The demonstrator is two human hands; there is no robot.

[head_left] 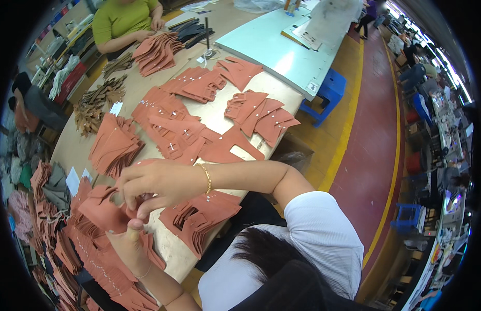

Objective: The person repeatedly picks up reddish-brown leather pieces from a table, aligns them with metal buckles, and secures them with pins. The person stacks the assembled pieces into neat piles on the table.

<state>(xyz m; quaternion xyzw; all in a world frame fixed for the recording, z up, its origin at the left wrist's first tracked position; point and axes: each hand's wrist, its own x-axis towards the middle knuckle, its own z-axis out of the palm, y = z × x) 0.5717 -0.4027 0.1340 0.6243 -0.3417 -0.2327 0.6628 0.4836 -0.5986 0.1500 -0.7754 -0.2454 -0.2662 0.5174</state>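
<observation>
A terracotta-coloured cut piece of soft, leather-like material (103, 211) is bent up between my hands at the near left of the table. My left hand (127, 243) grips it from below, thumb up, with the other fingers mostly hidden. My right hand (160, 184) reaches across from the right, fingers curled and pinched on the piece's right edge. Just beyond lies a fanned stack of plain terracotta pieces (115, 142). Under my right forearm is another stack with slots (204, 220). Overlapping pieces with small white marks (170, 124) spread across the table.
More terracotta pieces (103, 262) hang at the near left edge. Brown strips (98, 106) lie at the far left. A co-worker in a green top (124, 23) handles a stack opposite. A pale blue-green worktable (266, 39) and blue stool (326, 96) stand at the right.
</observation>
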